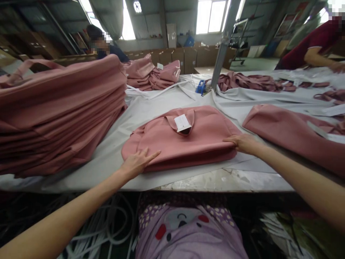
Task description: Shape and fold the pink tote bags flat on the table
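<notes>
A pink bag [205, 133] lies on the white-covered table in front of me, its handle upward. A white tag [182, 123] hangs at the handle. My left hand [137, 162] rests on the bag's near left corner, fingers spread over the fabric. At the right end, my right hand [241, 142] has its fingers pressed together on the bag's edge. The fabric sags in a fold between the two hands. To the left rises a tall stack of pink bags [59, 118]; another pink bag [291, 131] lies to the right.
A grey metal post [224, 46] stands beyond the bag, with a blue tape dispenser [201, 87] at its foot. Pink straps [250, 82] and more folded pink bags [153, 73] lie farther back. Two co-workers are across the table. White tubing [107, 223] lies below the table edge.
</notes>
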{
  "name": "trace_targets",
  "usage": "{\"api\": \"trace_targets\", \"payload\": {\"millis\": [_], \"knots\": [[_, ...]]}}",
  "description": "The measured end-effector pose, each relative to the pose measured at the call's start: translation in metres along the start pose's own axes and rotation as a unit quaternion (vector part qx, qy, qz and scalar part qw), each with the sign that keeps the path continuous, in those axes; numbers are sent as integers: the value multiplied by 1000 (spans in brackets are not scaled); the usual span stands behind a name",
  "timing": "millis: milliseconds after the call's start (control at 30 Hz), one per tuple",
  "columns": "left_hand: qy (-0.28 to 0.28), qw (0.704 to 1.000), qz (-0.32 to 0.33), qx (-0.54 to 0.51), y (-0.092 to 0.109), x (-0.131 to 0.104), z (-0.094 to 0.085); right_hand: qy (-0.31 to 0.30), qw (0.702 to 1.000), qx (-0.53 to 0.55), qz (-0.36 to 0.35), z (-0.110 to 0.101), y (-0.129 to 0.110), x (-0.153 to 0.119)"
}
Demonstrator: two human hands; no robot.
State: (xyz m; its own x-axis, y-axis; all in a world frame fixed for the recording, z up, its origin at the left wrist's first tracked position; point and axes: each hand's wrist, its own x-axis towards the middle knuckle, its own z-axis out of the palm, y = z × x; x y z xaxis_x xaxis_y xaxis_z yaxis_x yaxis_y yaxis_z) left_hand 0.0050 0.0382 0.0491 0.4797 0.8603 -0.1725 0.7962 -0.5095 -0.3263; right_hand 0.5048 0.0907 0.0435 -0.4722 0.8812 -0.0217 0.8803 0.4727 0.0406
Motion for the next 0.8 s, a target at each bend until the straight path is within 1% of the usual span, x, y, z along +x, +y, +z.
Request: {"api": "trace_targets", "payload": {"millis": [67,100,233,300,333,367,433,500,567,633,667,733,800], "knots": [[26,1000,-3,5,12,-4,13,-3,1000,-1,-14,9,-5,-7],[37,999,-4,-2,14,-4,19,10,1000,-1,-10,17,-9,-11],[71,997,-13,-26,17,0,39,68,997,16,33,55,-30,-30],[83,996,-29,-33,18,2,47,74,996,21,51,68,-40,-36],[87,995,-34,-38,18,3,51,69,996,21,53,71,-43,-37],[90,994,-35,-45,17,4,53,62,997,21,51,71,-44,-38],[91,993,-33,-63,12,5,58,46,997,30,47,65,-44,-38],[94,991,-32,-91,4,4,63,35,997,47,53,53,-39,-37],[112,984,-27,-139,-4,2,70,40,994,71,77,41,-32,-33],[157,968,-49,-191,-8,0,79,67,986,94,118,33,-28,-29],[189,955,-82,-216,-8,-1,84,87,980,103,143,31,-27,-26],[258,910,-176,-271,-3,-1,94,133,965,114,195,30,-28,-19],[306,858,-260,-321,5,1,102,180,945,120,245,32,-30,-10]]}}
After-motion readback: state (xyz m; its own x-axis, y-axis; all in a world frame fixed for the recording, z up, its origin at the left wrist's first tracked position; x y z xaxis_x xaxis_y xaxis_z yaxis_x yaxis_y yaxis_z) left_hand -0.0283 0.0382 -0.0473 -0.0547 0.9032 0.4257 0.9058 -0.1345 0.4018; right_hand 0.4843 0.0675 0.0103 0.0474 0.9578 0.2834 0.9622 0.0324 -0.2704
